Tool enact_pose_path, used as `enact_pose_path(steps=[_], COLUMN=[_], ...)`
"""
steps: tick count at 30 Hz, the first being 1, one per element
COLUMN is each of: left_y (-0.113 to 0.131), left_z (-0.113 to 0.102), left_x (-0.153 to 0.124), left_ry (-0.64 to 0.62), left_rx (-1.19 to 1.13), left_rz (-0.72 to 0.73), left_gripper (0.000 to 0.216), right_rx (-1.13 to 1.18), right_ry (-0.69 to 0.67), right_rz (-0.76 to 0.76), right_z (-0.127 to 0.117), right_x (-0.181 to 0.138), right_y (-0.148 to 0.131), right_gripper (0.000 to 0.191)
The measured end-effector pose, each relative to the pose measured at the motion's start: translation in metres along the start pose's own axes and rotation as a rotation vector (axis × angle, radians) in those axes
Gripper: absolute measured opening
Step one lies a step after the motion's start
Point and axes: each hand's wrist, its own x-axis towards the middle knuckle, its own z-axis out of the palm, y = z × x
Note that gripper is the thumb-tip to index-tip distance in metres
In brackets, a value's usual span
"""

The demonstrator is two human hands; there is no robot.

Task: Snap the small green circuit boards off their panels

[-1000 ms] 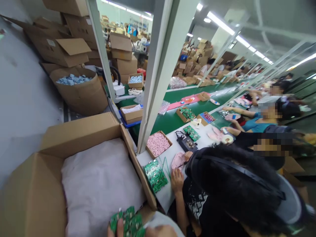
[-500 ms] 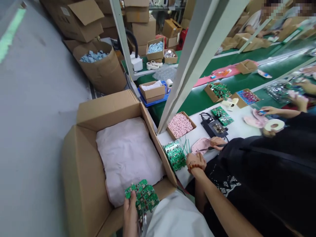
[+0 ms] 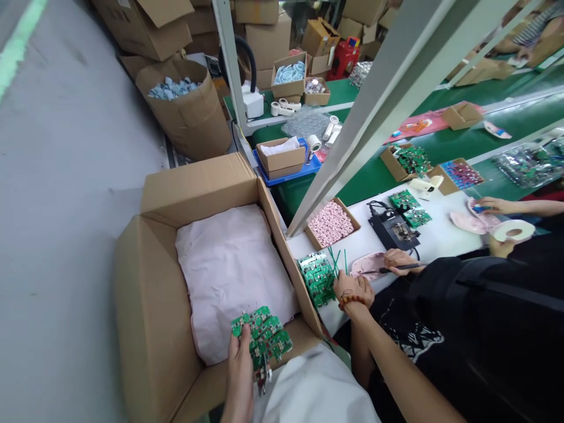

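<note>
My left hand point(image 3: 240, 363) holds a green circuit board panel point(image 3: 263, 332), thumb on top, above the near side of an open cardboard box. Its other fingers are mostly hidden beneath the panel. Small metallic and reddish parts point(image 3: 261, 376) show just below the panel, too small to make out. Inside the cardboard box point(image 3: 152, 305) lies a pale pinkish sheet point(image 3: 233, 276) over the contents. My right hand is out of view. Pale cloth point(image 3: 317, 388) lies at the bottom, right of the panel.
At right, a co-worker's hands point(image 3: 355, 289) work on a pink shell point(image 3: 369, 265) with a dark tool. More green boards point(image 3: 316, 276), a box of pink parts point(image 3: 330, 224) and a black device point(image 3: 394, 229) stand on the bench. A slanting metal post point(image 3: 352, 141) rises beside the box.
The camera view has shifted, moving the bench items somewhat in the picture. My left hand with the circuit board panel appears slightly higher and further right.
</note>
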Motion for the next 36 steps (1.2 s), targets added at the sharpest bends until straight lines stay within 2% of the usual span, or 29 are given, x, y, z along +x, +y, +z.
enact_pose_path(steps=[3,5,8,10,11,14,15,18,22,26,28,31,34,36], left_y=[0.002,0.004,0.007,0.006,0.005,0.000,-0.003,-0.009,-0.009,0.001,0.008,0.017,0.019,0.011], left_z=[0.001,0.005,0.015,0.021,0.024,0.028,0.029,0.029,0.027,0.013,0.000,-0.020,-0.030,-0.029], left_x=[0.006,0.009,0.013,0.015,0.016,0.017,0.016,0.014,0.018,0.034,0.042,0.042,0.028,0.013], left_ry=[-0.010,-0.012,-0.027,-0.023,-0.006,0.057,0.067,0.046,0.035,0.068,0.044,-0.062,-0.213,-0.293], left_rx=[0.006,0.032,0.145,0.208,0.219,0.235,0.246,0.267,0.186,-0.013,-0.060,-0.099,-0.060,-0.024], left_rz=[0.046,0.148,0.352,0.446,0.482,0.535,0.538,0.532,0.514,0.382,0.375,0.370,0.261,0.217], left_gripper=[0.041,0.039,0.037,0.041,0.044,0.053,0.054,0.055,0.049,0.042,0.039,0.038,0.040,0.043], right_rx=[0.038,0.128,0.362,0.627,0.692,0.758,0.770,0.793,0.782,0.867,0.943,1.106,1.292,1.356], right_ry=[0.008,-0.063,-0.291,-0.533,-0.565,-0.484,-0.492,-0.669,-0.688,-0.852,-0.877,-0.828,-0.663,-0.559], right_rz=[0.017,-0.030,-0.188,-0.324,-0.331,-0.253,-0.235,-0.283,-0.321,-0.148,-0.028,0.155,0.304,0.339], right_z=[-0.022,-0.042,-0.080,-0.107,-0.120,-0.143,-0.146,-0.145,-0.141,-0.142,-0.144,-0.145,-0.141,-0.133], right_x=[-0.007,-0.026,-0.074,-0.105,-0.117,-0.133,-0.134,-0.134,-0.143,-0.145,-0.136,-0.115,-0.105,-0.112], right_y=[-0.025,-0.050,-0.093,-0.118,-0.128,-0.146,-0.149,-0.154,-0.151,-0.133,-0.122,-0.109,-0.107,-0.113], right_gripper=[0.040,0.042,0.044,0.043,0.043,0.044,0.044,0.041,0.040,0.049,0.056,0.060,0.055,0.055])
